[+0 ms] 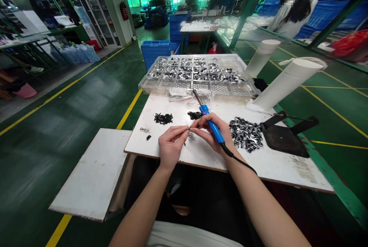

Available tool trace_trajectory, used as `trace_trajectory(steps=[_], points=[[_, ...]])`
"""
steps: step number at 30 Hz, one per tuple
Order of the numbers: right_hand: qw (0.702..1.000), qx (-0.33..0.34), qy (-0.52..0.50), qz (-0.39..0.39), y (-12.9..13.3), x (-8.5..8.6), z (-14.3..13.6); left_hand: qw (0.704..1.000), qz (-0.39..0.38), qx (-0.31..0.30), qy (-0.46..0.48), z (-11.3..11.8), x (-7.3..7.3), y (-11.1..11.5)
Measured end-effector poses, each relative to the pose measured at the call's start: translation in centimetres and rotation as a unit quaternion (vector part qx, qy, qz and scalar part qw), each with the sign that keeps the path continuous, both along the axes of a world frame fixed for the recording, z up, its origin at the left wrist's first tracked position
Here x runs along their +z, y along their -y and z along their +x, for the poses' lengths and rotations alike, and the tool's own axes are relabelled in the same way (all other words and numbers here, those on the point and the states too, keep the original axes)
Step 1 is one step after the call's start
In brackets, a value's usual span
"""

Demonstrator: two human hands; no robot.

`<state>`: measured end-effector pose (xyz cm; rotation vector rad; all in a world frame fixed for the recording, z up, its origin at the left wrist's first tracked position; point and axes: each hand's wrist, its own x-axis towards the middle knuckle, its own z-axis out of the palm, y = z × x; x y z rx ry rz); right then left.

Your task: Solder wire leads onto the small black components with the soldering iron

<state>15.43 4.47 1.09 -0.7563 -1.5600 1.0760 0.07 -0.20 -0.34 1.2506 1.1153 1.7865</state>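
Blue-handled, the soldering iron [216,132] sits in the right hand [226,134], its long axis slanting forward and leftward, tip pointing at the clear compartment tray [235,94]. Between closely meeting fingertips, left hand [170,148] and right pinch a small part [188,128], its shape hard to make out from here. Shiny pieces [246,135] lie right of the right hand, on the white tabletop [201,156]; beyond stretches green floor [94,94]
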Motion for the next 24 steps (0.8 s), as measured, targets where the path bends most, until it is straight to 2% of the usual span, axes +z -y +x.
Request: trace_trajectory(steps=[14, 24], points=[[1.0, -0.003, 0.006, -0.012, 0.16, 0.31, -0.21, 0.999, 0.001, 0.025, -0.021, 0.13, 0.04, 0.19], [0.998, -0.017, 0.045, 0.046, 0.03, -0.1, -0.13, 0.999, 0.005, 0.021, -0.024, 0.15, -0.19, 0.06]])
